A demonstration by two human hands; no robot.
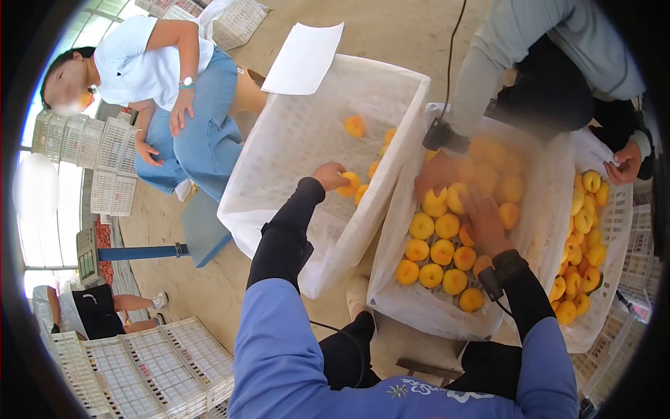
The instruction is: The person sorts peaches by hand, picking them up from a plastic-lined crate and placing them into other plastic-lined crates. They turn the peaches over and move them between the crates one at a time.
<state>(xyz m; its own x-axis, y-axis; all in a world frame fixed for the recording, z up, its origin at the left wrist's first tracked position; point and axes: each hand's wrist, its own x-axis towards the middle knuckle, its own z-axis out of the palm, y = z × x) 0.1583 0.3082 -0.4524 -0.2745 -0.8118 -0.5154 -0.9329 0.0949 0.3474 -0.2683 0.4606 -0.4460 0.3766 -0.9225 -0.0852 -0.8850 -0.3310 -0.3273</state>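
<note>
My left hand (329, 176) is closed on a yellow-orange peach (346, 186) inside the left lined crate (279, 150), where several more peaches lie along the right side. In the middle lined crate (391, 241), full of peaches in rows, my right hand (486, 222) rests on the fruit with its fingers spread, beside a yellow peach (447, 225). A co-worker's hand (434, 174) reaches into the same crate just above and left of my right hand. Haze blurs that crate's upper part.
A third lined crate (607, 279) of peaches stands at the right. White paper (303, 59) lies on the left crate's corner. A seated person (150, 63), a blue scale (202, 227) and stacked white crates (146, 366) are at the left.
</note>
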